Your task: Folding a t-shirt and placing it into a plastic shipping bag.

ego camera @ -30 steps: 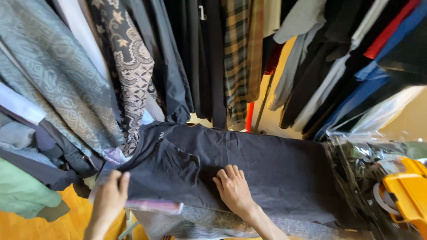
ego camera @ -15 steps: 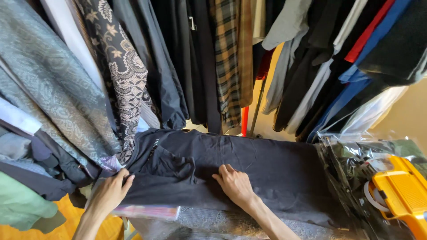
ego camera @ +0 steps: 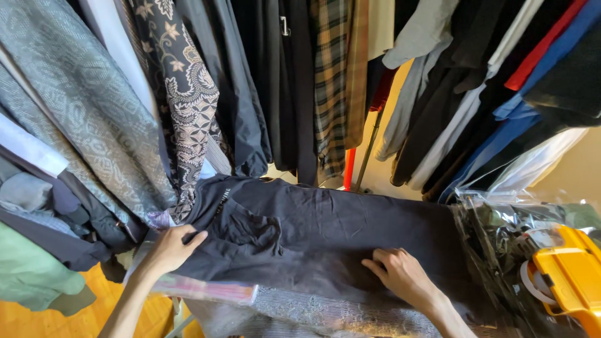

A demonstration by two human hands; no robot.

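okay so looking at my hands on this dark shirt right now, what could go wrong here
The dark shirt lies on a stack whose near edge overhangs; the left hand pinching its left edge could drag it, and the flat packet beneath, off the pile. The right hand pressing flat may set in the creases near the pocket. The hanging patterned garment touches the shirt's collar end and might snag.
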